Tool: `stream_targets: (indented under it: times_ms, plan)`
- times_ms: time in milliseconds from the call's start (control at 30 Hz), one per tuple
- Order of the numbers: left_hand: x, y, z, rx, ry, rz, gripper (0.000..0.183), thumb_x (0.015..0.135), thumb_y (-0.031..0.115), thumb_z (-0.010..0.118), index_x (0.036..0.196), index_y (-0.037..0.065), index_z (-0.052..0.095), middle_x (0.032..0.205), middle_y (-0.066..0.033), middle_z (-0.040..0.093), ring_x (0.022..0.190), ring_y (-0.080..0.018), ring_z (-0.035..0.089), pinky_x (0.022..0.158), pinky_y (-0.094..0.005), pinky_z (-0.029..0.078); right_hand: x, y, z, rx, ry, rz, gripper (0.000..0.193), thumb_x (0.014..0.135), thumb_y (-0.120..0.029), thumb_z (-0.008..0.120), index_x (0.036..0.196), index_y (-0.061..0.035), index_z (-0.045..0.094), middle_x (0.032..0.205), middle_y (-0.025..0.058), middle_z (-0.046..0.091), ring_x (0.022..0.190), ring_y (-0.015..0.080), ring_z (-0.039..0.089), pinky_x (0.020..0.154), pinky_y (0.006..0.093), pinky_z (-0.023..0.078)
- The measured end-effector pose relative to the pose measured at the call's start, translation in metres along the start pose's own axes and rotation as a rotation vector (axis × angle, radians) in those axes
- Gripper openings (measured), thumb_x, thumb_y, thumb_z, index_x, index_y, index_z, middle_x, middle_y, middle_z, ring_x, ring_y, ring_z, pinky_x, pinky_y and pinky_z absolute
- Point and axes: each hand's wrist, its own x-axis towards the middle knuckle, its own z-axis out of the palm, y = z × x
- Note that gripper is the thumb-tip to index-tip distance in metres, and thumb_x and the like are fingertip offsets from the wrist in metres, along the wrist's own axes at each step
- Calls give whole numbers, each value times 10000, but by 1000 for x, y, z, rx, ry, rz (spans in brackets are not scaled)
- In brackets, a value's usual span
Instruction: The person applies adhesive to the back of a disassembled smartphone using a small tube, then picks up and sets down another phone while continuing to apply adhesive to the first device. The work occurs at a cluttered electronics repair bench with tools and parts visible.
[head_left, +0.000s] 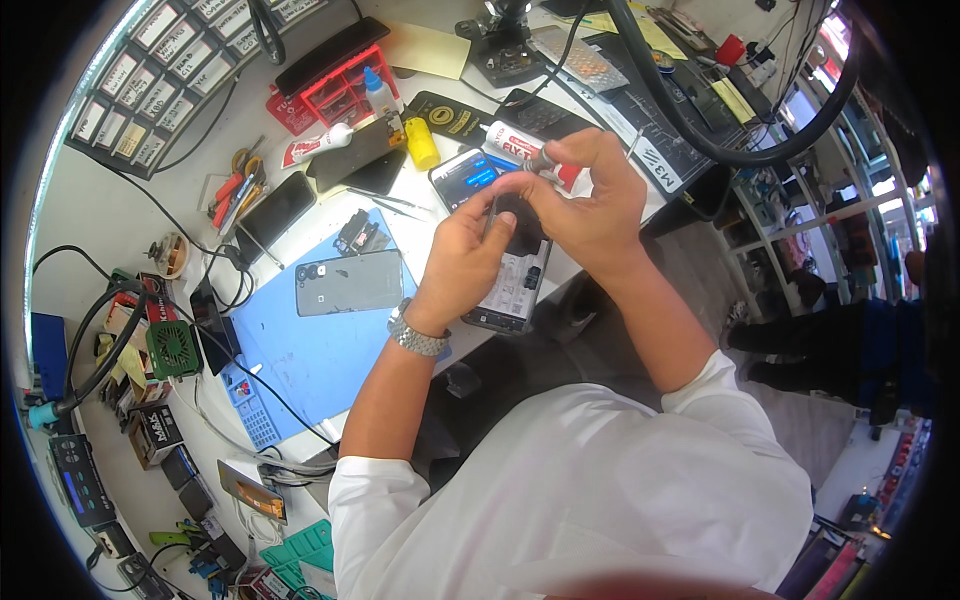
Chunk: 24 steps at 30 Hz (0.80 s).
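My left hand (462, 262) is closed, thumb against fingers, over an opened phone (510, 285). What it pinches is hidden. Dark and pale inner parts of that phone show between my hands, and its lower end reaches past the table edge. Curled fingers of my right hand (598, 200) grip a small grey cylindrical tool (541, 162), its lower part hidden. Just beyond my fingers lies a phone with a lit screen (466, 180). A white glue tube (512, 142) rests beside it. On the blue mat (300, 365) lies a grey phone back cover (350, 283) with small dark parts above it.
Tweezers (390, 202), a yellow bottle (421, 145) and a dark phone (275, 217) sit at the far left. Behind stands a red rack (345, 85). A thick black cable (740, 150) arches over the right side. Another person's dark-clothed legs (820, 350) show at right.
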Motion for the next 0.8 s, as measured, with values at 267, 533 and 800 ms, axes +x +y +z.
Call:
stream_targets:
  times_ms: [267, 533, 800]
  plan:
    - [0, -5, -3, -37, -13, -13, 455, 1116, 122, 606, 1522, -56, 505, 1170, -61, 746, 1009, -51, 679, 878, -229, 541, -2, -3, 0, 8, 27, 18, 301, 903, 26, 822, 1113, -15, 610, 1112, 174, 744, 1025, 253, 781, 866, 336, 627]
    - [1, -14, -3, -30, -8, 56, 467, 1117, 109, 591, 1541, -61, 491, 1226, -77, 725, 1069, -72, 672, 906, -250, 542, -4, 8, 3, 71, 68, -29, 386, 828, 93, 856, 1091, -35, 604, 1082, 127, 730, 954, 215, 771, 799, 313, 613]
    - [-1, -21, -7, 79, 75, 22, 392, 1086, 144, 603, 1434, -35, 605, 1119, -115, 755, 987, -103, 686, 867, -314, 563, -10, 10, 4, 78, 31, -28, 438, 849, 56, 853, 1194, -35, 599, 1071, 150, 741, 993, 237, 777, 804, 337, 611]
